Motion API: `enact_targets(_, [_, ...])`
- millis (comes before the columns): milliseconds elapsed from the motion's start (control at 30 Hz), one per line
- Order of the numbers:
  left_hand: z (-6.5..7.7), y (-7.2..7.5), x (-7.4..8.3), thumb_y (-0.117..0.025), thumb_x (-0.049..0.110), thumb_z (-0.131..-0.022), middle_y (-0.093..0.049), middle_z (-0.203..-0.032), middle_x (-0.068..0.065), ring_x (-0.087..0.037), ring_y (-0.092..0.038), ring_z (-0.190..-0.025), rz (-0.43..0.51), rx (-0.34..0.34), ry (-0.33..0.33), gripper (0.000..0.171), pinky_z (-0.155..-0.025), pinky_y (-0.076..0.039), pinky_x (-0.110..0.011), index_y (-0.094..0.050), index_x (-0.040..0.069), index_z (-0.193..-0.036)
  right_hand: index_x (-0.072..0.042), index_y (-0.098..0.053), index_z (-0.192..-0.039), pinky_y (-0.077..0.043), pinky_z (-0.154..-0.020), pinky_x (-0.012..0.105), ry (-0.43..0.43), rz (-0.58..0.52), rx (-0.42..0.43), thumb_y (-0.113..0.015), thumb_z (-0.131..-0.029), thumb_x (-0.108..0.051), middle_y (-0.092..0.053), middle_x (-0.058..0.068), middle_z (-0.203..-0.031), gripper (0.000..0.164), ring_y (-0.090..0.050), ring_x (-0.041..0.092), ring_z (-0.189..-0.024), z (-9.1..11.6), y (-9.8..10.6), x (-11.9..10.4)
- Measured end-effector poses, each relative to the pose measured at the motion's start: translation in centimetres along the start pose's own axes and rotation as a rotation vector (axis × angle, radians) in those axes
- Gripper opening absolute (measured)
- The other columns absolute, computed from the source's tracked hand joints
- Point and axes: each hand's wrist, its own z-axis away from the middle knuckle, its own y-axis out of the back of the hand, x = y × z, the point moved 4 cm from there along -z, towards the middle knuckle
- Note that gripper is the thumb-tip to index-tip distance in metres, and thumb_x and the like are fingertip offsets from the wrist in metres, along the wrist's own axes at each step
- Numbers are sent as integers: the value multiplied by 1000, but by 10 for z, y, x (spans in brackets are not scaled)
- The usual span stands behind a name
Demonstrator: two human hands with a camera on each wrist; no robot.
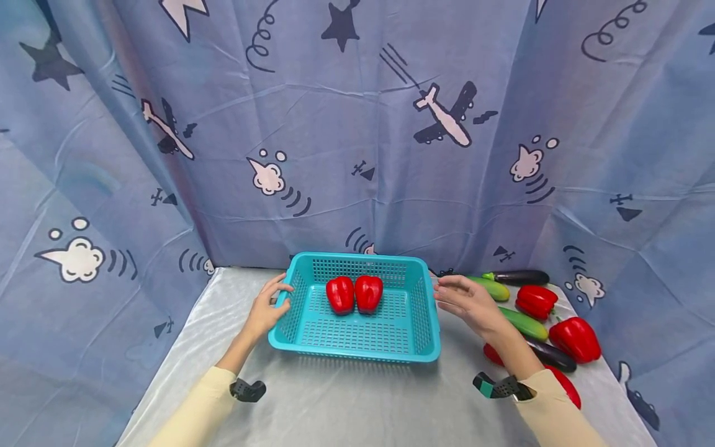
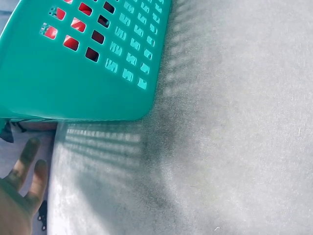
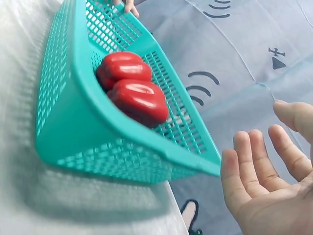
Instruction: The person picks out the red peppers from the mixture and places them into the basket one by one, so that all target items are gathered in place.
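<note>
A turquoise plastic basket (image 1: 357, 359) with slotted walls stands on the table. Two red bell peppers (image 1: 340, 295) lie side by side in it, toward its back wall; they show larger in the right wrist view as glossy red peppers (image 3: 139, 102). My left hand (image 1: 269, 305) is at the basket's left rim, its fingertips overlapping the edge in the head view. Beside the right rim is my right hand (image 1: 466, 301), fingers spread and relaxed. In the right wrist view that hand (image 3: 269, 191) has its palm bare, with the fingertips close to the basket's rim.
To the right, partly behind my right forearm, lie more red peppers (image 1: 575, 339), green cucumbers (image 1: 525, 323) and dark eggplants (image 1: 521, 277). A pale cloth covers the table (image 1: 357, 403). A blue patterned curtain (image 1: 335, 155) hangs behind the table and along both sides.
</note>
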Motion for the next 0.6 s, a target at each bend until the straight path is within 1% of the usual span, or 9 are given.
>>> enact_targets(67, [0, 0, 0, -65, -7, -91, -38, -156, -20, -40, -40, -138, -1, -3, 9, 25, -98, -45, -58, -66, -4, -117, 6, -49, -137, -51, -96, 41, -1, 12, 15, -70, -99, -15, -63, 15, -128, 48, -66, 27, -113, 4, 7, 1])
enact_targets(200, [0, 0, 0, -65, -7, -91, -38, -156, -19, -40, -40, -138, -2, -3, 14, 25, -98, -45, -58, -66, -3, -116, 2, -50, -136, -52, -94, 40, -19, 19, 35, -70, -99, -18, -66, 6, -123, 46, -68, 19, -108, 12, 19, 4])
enact_targets(367, [0, 0, -1, -65, -6, -91, -38, -156, -21, -40, -39, -139, -13, -1, 8, 26, -97, -45, -58, -66, -4, -117, -4, -54, -133, -53, -93, 36, -42, -1, 40, -69, -99, -18, -67, 3, -122, 39, -67, 18, -110, 21, 34, 9])
enact_targets(600, [0, 0, -1, -65, -8, -91, -38, -156, -22, -40, -38, -140, -3, 1, 1, 26, -97, -45, -59, -66, -5, -117, -7, -58, -129, -52, -93, 36, -26, -56, 6, -63, -102, -12, -67, 2, -120, 28, -68, 18, -109, 34, 57, 8])
